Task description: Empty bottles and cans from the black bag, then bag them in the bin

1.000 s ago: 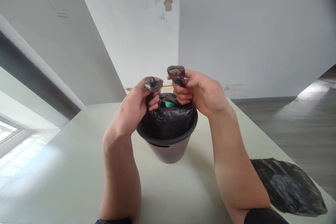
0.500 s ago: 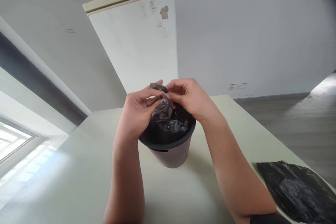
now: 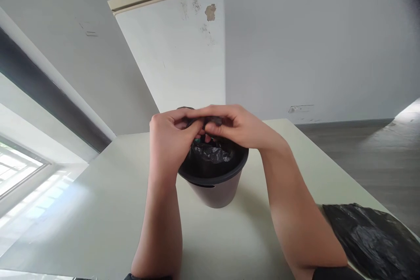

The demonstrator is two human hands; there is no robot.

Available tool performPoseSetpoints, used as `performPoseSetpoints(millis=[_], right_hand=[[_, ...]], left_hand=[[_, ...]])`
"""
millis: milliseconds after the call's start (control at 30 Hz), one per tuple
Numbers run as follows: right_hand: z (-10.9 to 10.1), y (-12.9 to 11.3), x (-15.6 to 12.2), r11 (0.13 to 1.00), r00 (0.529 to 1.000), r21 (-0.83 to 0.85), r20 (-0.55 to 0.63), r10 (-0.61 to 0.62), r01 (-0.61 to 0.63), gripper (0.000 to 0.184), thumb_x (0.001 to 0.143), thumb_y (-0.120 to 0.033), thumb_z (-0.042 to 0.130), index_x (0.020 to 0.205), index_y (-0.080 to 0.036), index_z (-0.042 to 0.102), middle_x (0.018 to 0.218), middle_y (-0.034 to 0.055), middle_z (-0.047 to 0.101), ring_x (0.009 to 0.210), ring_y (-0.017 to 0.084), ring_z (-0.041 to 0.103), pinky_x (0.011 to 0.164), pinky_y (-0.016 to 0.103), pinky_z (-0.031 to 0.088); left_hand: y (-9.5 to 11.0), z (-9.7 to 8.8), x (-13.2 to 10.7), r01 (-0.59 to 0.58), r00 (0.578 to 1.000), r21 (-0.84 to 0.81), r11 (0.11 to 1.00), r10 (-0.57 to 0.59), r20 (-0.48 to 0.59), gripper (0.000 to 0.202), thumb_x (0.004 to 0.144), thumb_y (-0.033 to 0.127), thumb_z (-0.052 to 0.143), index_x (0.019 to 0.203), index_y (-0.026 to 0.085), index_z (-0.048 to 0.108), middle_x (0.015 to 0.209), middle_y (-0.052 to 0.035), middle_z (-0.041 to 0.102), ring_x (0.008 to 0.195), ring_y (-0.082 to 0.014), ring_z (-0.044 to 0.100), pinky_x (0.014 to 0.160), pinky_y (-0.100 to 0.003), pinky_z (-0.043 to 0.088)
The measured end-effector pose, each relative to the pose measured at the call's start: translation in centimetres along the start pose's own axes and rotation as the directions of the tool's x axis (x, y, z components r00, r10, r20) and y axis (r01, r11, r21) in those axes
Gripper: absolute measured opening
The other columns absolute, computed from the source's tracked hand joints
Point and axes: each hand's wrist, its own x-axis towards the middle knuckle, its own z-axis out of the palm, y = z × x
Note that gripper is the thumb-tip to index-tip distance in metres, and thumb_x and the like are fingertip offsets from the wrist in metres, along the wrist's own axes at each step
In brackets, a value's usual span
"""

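A pinkish-grey trash can (image 3: 220, 194) with a dark rim stands on the pale table. Inside its mouth lies a crumpled black plastic bag (image 3: 213, 154). Over the far side of the rim, my left hand (image 3: 172, 135) pinches gathered plastic of the bag between thumb and fingers. My right hand (image 3: 232, 124) closes on the same bunched plastic, its fingers touching the left ones. Small bits of red and green show below the fingertips, too small to name. The fingers hide most of the gathered part.
Another black plastic bag (image 3: 374, 238) lies flat at the table's right edge. Behind the pale table (image 3: 108, 210) stands a white refrigerator (image 3: 183, 52) with worn patches. A window (image 3: 19, 166) is at left, and a wall socket (image 3: 300, 108) at right.
The bunched plastic that stood up between my hands is now mostly under my fingers. My right hand's fingers have reached left across it, and the hands have drawn together.
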Motion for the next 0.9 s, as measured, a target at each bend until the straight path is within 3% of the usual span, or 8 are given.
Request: performPoseSetpoints(millis=[133, 267, 433, 533, 600, 733, 800, 900], right_hand=[[0.7, 0.9, 0.5, 0.995, 0.976, 0.037, -0.196, 0.099, -0.094, 0.042, 0.097, -0.066, 0.064, 0.094, -0.024, 0.069, 0.082, 0.0019, 0.069, 0.064, 0.018, 0.062, 0.069, 0.034, 0.052], [1.1, 1.5, 0.6, 0.981, 0.919, 0.008, -0.35, 0.182, -0.192, 0.043, 0.1, -0.067, 0.058, 0.089, -0.025, 0.059, 0.073, -0.001, 0.057, 0.057, 0.015, 0.052, 0.057, 0.03, 0.041], [0.7, 1.7, 0.4, 0.972, 0.908, -0.075, -0.38, 0.177, -0.221, 0.032, 0.1, -0.06, 0.061, 0.102, -0.029, 0.056, 0.083, -0.0012, 0.055, 0.071, 0.016, 0.052, 0.061, 0.028, 0.043], [0.5, 1.8, 0.0, 0.975, 0.893, -0.109, -0.432, 0.127, -0.192, 0.032, 0.097, -0.053, 0.067, 0.116, -0.032, 0.053, 0.089, -0.0017, 0.053, 0.073, 0.016, 0.053, 0.065, 0.029, 0.046], [0.3, 1.7, -0.4, 0.968, 0.882, -0.157, -0.459, 0.103, -0.195, 0.032, 0.097, -0.047, 0.068, 0.12, -0.032, 0.051, 0.092, -0.0014, 0.051, 0.071, 0.015, 0.051, 0.066, 0.03, 0.046], [-0.1, 0.4, -0.9, 0.935, 0.908, -0.278, -0.408, 0.094, -0.221, 0.02, 0.098, -0.04, 0.067, 0.112, -0.031, 0.057, 0.094, -0.0005, 0.052, 0.072, 0.014, 0.05, 0.068, 0.031, 0.044], [-0.3, -0.5, -1.0, 0.926, 0.946, -0.326, -0.315, 0.081, -0.188, 0.015, 0.098, -0.042, 0.067, 0.104, -0.029, 0.062, 0.094, 0.0003, 0.055, 0.075, 0.015, 0.051, 0.069, 0.031, 0.043], [-0.3, -1.7, -1.1, 0.905, 0.981, -0.404, -0.184, 0.066, -0.136, 0.026, 0.095, -0.051, 0.073, 0.091, -0.025, 0.069, 0.094, 0.0025, 0.058, 0.082, 0.018, 0.054, 0.071, 0.032, 0.043]], left_hand=[[1.0, -0.4, 0.0, 0.067, 0.995, 0.109, 0.992, -0.074, 0.06, 0.012, 0.086, 0.029, 0.084, 0.097, 0.024, 0.085, 0.078, -0.0021, 0.078, 0.077, -0.0259, 0.078, 0.074, -0.036, 0.068], [1.5, -0.2, -0.1, -0.031, 0.996, 0.187, 0.982, 0.016, 0.083, 0.014, 0.084, 0.024, 0.085, 0.097, 0.026, 0.084, 0.09, -0.0006, 0.08, 0.083, -0.0232, 0.078, 0.081, -0.034, 0.067], [0.9, 0.2, -0.1, -0.24, 0.962, 0.32, 0.916, 0.18, 0.205, 0.017, 0.092, 0.018, 0.074, 0.095, 0.031, 0.084, 0.092, 0.002, 0.078, 0.087, -0.0204, 0.074, 0.084, -0.034, 0.061], [0.2, 0.3, 0.2, -0.273, 0.949, 0.418, 0.867, 0.171, 0.265, 0.024, 0.1, 0.02, 0.062, 0.094, 0.03, 0.083, 0.091, -0.0006, 0.074, 0.084, -0.0208, 0.069, 0.079, -0.035, 0.056], [-0.1, 0.2, 0.4, -0.294, 0.915, 0.425, 0.856, 0.124, 0.384, 0.027, 0.104, 0.023, 0.056, 0.094, 0.028, 0.081, 0.094, -0.0024, 0.072, 0.086, -0.0216, 0.067, 0.08, -0.035, 0.053], [-0.1, 0.0, 0.7, -0.311, 0.835, 0.353, 0.883, 0.076, 0.545, 0.019, 0.104, 0.026, 0.056, 0.099, 0.024, 0.075, 0.101, -0.0034, 0.069, 0.092, -0.0223, 0.065, 0.083, -0.035, 0.05], [0.1, -0.2, 0.8, -0.257, 0.867, 0.326, 0.91, 0.068, 0.494, 0.019, 0.104, 0.026, 0.054, 0.096, 0.022, 0.071, 0.097, -0.0033, 0.069, 0.09, -0.022, 0.063, 0.081, -0.034, 0.049], [0.3, -0.4, 0.9, -0.123, 0.916, 0.272, 0.954, 0.004, 0.402, 0.025, 0.105, 0.031, 0.052, 0.087, 0.021, 0.067, 0.085, -0.0024, 0.066, 0.081, -0.0209, 0.06, 0.072, -0.033, 0.046]])
